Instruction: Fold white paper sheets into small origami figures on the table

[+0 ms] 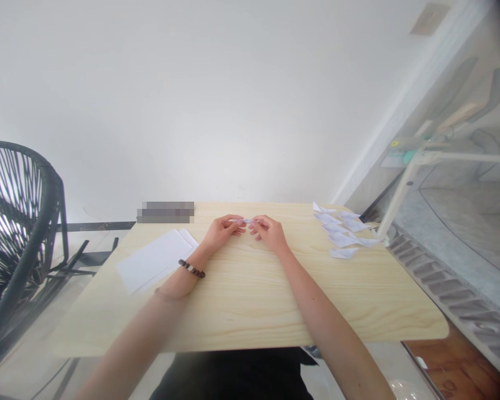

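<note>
Between my two hands, a narrow folded strip of white paper (pixel 247 221) is held level just above the table. My left hand (pixel 225 230), below a dark bead bracelet, pinches its left end between thumb and fingers. The opposite end is gripped the same way by my right hand (pixel 269 230). Fingers cover much of the strip, so its full shape is hidden. To the left lie flat white paper sheets (pixel 156 261), slightly fanned. Several folded white paper pieces (pixel 341 238) with pointed ends are grouped at the table's right side.
The pale wooden table (pixel 250 300) stands against a white wall. A blurred-out dark object (pixel 165 212) sits at its back left corner. A black woven chair (pixel 45 183) is on the left, and a white metal frame (pixel 400 194) rises beyond the right edge.
</note>
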`<state>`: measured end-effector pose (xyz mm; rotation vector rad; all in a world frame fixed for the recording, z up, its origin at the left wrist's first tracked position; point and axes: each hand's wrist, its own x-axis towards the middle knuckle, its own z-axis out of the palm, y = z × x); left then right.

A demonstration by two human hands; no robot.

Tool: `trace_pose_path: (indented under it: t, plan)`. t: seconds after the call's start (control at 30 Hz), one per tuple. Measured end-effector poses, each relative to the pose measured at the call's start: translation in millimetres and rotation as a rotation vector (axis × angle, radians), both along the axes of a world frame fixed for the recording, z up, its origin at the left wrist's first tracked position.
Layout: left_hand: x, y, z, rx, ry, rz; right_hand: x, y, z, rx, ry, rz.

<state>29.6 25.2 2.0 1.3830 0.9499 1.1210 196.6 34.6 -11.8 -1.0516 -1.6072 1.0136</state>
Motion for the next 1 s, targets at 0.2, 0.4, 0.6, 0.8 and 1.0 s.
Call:
trace_pose_path:
  t: [0.2, 0.4, 0.6, 0.8, 1.0]
  plan:
    - [-1.8, 1.0, -2.1, 0.014, 0.000, -0.017, 0.5, -0.1, -0.3, -0.026, -0.005, 0.069]
    - [-2.6, 3.2, -5.7, 0.032, 0.013, -0.002, 1.1, 0.4, 0.5, -0.025, -0.015, 0.090]
    - [-3.3, 3.3, -5.9, 0.035, 0.047, 0.020, 2.3, -0.1, 1.3, -0.018, 0.018, 0.098]
    - [-3.5, 3.4, -5.2, 0.016, 0.041, 0.005, 3.3, 3.0, -1.4, -0.019, 0.032, 0.103]
    - [-3.2, 3.4, -4.7, 0.011, 0.016, -0.002, 3.6, 4.2, -1.8, -0.030, 0.024, 0.139]
